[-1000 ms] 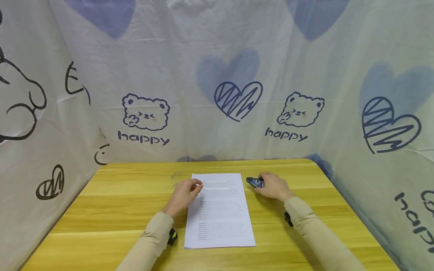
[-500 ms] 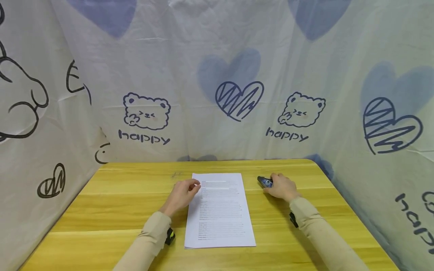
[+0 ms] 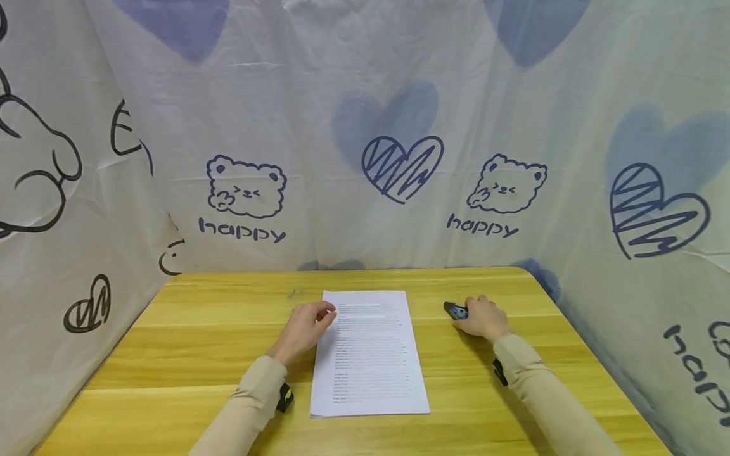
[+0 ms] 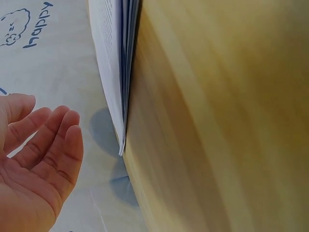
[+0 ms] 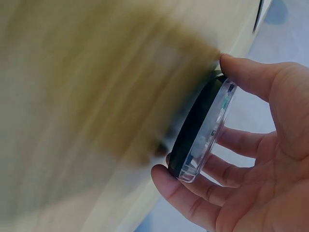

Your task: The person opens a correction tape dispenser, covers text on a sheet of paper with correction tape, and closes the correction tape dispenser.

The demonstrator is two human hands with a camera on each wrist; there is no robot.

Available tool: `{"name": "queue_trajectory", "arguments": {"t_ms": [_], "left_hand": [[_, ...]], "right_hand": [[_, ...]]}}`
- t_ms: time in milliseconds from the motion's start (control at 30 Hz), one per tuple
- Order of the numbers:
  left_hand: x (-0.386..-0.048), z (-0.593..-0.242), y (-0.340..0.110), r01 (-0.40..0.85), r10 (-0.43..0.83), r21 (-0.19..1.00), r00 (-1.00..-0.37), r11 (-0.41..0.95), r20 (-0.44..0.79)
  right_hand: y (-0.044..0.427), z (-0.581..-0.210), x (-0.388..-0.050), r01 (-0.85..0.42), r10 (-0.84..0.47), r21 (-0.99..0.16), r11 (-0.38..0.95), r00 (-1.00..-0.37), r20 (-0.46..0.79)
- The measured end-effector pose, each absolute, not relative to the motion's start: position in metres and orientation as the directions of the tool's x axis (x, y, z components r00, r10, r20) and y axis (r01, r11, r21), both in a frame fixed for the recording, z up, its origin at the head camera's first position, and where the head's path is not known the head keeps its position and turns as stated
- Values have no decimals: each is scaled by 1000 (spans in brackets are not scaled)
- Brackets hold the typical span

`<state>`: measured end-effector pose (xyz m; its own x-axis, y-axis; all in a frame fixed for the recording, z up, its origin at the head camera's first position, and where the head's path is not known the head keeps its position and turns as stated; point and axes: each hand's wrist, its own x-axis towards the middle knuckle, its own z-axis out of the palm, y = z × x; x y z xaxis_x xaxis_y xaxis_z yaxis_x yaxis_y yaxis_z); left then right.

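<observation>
A stack of printed paper lies on the wooden table, in the middle. Above the sheets' upper left edge is my left hand, holding nothing; the left wrist view shows its fingers loosely bent and apart from the paper. My right hand, to the right of the paper, holds a small black object with a clear plastic shell. Thumb and fingertips grip its opposite ends. Blue parts show on it in the head view. Its far side is hidden and its exact kind is unclear.
White cloth with hearts, bears and "happy" lettering hangs behind the table and at both sides. Dark bands sit on both wrists, below beige sleeves.
My right hand has moved to the right and slightly nearer, away from the paper, with the black clear-shelled object in its grip. The left hand has barely shifted. The paper stays in place.
</observation>
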<state>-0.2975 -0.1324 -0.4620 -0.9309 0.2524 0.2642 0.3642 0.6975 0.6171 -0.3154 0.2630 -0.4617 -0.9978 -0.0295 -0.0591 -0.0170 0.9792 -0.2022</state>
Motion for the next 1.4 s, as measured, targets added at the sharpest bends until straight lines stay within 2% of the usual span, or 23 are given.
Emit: {"name": "queue_trajectory", "arguments": {"t_ms": [467, 900, 1000, 1267, 1400], "left_hand": [[-297, -461, -130, 375, 255, 614, -926, 694, 278], [-298, -460, -131, 372, 257, 611, -928, 698, 270], [-297, -459, -133, 356, 248, 599, -934, 718, 257], [-295, -453, -139, 301, 195, 577, -951, 759, 240], [-293, -453, -141, 303, 198, 543, -949, 783, 244]], "right_hand": [[277, -463, -311, 21, 1, -193, 981, -995, -104], [269, -459, -310, 42, 18, -203, 978, -993, -116], [261, -456, -308, 13, -5, -205, 979, -996, -84], [228, -454, -299, -163, -153, -250, 954, -986, 59], [211, -457, -295, -232, -218, -269, 935, -973, 80]]}}
